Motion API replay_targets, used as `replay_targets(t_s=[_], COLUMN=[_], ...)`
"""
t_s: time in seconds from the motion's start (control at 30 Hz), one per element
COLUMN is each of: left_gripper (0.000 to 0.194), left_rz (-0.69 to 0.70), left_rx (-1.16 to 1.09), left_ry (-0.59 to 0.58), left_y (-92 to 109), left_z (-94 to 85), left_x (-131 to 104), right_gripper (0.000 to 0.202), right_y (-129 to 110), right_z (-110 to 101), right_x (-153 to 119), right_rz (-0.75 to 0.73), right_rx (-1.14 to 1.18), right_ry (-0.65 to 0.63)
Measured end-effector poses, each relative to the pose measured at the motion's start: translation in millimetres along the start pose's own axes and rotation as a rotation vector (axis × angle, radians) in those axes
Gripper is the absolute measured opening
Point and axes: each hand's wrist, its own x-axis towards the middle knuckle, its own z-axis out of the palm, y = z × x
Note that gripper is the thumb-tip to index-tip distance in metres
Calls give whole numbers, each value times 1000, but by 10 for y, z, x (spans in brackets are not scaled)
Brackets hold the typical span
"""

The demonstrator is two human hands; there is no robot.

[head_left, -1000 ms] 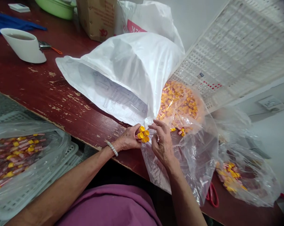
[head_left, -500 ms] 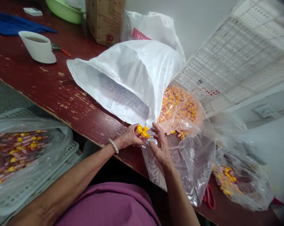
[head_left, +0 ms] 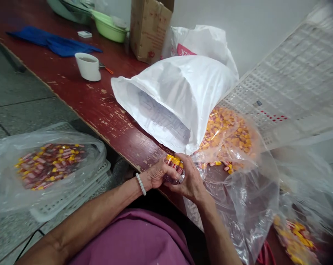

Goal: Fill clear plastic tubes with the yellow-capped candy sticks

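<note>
A small bunch of yellow-capped tubes with red and pink contents stands upright between my two hands, over the table's front edge. My left hand, with a pale bead bracelet at the wrist, is closed around their left side. On the other side my right hand wraps them with thumb and fingers; the lower ends are partly hidden. Just beyond the hands lies a white woven sack, its mouth gaping, with clear tubes inside. Right of it, a clear bag holds many yellow caps and pink pieces.
On the red table are a white cup, a blue cloth, a green basin and a cardboard box. A white crate leans at right. Low at left, a bag of filled tubes rests on crates.
My right hand has come in from the right and closed on the tubes, which now stand more upright. The view has shifted, so the surroundings appear further right.
</note>
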Motion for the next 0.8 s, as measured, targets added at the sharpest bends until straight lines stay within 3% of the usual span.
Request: replay_targets(t_s=[0.17, 0.33, 0.43, 0.57, 0.7, 0.8], left_gripper=[27, 24, 25, 22, 21, 26], left_rz=[-60, 6, 43, 71, 106, 175], left_rx=[-102, -115, -93, -87, -94, -32], left_ry=[44, 130, 166, 247, 355, 427], left_y=[70, 121, 136, 157, 232, 404], left_z=[-33, -100, -179, -347, -514, -848], left_x=[-105, -201, -250, -353, -629, -947], right_gripper=[60, 82, 80, 70, 79, 94], right_y=[-88, -141, -207, -324, -523, -613], right_z=[37, 144, 263, 490, 707, 816], right_x=[100, 147, 198, 338, 474, 533], right_rz=[-18, -153, -270, -411, -456, -436], right_rx=[-19, -139, -254, -268, -198, -75], right_ry=[-27, -10, -8, -9, -97, -154])
